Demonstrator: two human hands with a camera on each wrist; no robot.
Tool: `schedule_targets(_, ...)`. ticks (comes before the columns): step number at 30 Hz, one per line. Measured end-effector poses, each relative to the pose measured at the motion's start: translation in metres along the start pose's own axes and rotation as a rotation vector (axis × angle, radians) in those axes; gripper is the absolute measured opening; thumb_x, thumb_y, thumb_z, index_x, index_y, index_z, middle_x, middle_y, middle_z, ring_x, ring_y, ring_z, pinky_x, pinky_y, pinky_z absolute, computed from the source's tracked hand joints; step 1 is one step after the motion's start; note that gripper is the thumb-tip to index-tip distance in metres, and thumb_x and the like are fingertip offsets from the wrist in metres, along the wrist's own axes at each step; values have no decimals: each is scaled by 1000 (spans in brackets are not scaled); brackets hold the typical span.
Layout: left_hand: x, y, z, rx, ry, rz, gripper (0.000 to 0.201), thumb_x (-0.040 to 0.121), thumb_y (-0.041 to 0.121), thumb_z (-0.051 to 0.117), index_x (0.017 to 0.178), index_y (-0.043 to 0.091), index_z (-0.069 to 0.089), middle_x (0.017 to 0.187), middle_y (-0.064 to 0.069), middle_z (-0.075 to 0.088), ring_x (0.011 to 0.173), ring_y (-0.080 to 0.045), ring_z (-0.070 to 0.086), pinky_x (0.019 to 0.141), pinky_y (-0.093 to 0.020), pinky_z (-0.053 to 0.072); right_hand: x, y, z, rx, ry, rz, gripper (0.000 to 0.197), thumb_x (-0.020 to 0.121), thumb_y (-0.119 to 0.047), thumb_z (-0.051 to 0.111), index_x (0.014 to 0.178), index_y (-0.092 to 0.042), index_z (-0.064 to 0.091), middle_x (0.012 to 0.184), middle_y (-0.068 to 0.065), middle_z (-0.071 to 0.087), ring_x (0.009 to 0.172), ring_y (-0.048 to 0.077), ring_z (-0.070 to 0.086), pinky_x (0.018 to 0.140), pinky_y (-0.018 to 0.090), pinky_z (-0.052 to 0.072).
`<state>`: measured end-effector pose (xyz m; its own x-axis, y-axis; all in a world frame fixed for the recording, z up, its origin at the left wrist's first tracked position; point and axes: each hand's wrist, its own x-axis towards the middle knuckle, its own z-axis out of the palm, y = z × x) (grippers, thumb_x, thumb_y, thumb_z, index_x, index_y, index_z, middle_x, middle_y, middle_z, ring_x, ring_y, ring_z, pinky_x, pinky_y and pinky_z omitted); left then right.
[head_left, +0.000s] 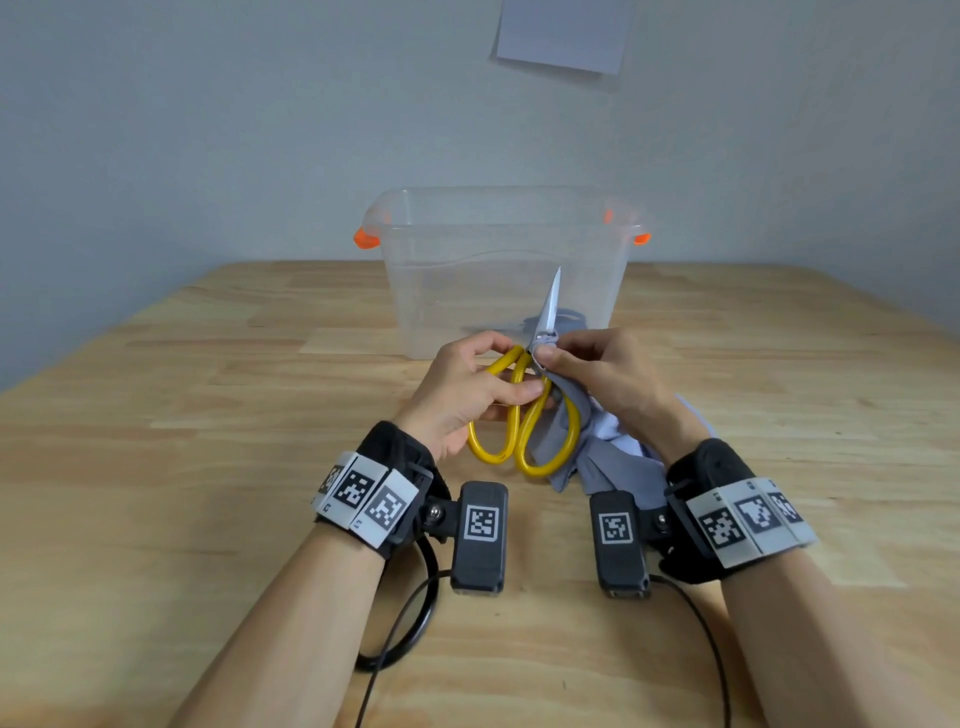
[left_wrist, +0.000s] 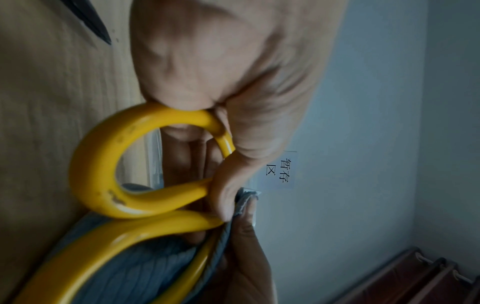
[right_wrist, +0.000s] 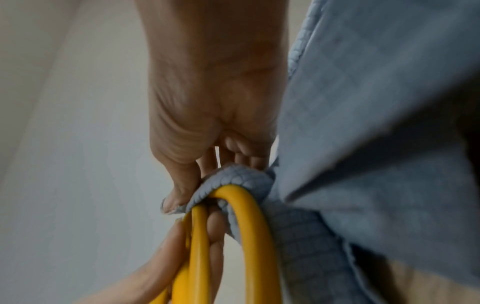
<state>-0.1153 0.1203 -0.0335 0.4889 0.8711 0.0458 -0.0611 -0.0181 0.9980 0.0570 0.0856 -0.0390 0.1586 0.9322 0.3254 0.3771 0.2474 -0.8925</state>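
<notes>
1. Head view: a pair of yellow-handled scissors is held above the bench, just in front of the person, with the shut blades pointing up and away.
2. The scissors are gripped at the upper part of the handle loops by the left hand, its fingers and thumb curled round the yellow bars; the same hold is shown in the left wrist view.
3. A grey-blue cloth is pinched by the right hand against the scissors at the top of the handles, by the pivot. The rest of the cloth hangs down behind the right-hand loop. In the right wrist view a fold of cloth is seen wrapped over that loop.
4. The step in hand is judged to be wiping the scissors clean, with the pivot area being worked and the blades not yet covered.
5. The next move would call for the cloth to be drawn along the blades from pivot to tip, with the fingers kept off the edge and the handles held steady.
6. The bench is of pale wood. A clear plastic bin with orange latches stands beyond the hands; something dark lies inside it, but what it is cannot be told.
7. A plain grey wall is seen behind, with a sheet of paper fixed to it.
</notes>
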Motion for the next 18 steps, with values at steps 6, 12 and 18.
schedule_targets(6,-2,2,1,-20,-70,-3,38,82,-5,72,117,5,62,89,-11,70,78,-22,72,63,-31,59,-1,-4,1,-47,74,-34,31,92,-30,69,76,-4,75,57,4,69,52,10,60,52,22,47)
schedule_targets(12,-7,4,-2,-65,-181,-34,44,85,-9,66,126,-1,53,103,-19,69,91,-42,71,73,-51,61,-1,-2,2,8,102,-28,34,92,-31,68,78,0,74,63,13,62,59,12,52,55,27,43)
schedule_targets(18,-4,5,1,-86,-81,-40,24,89,7,69,108,6,54,94,-23,67,78,-40,71,60,-42,59,0,-1,2,37,38,-1,30,95,-23,65,83,4,71,71,13,64,64,14,55,59,26,46)
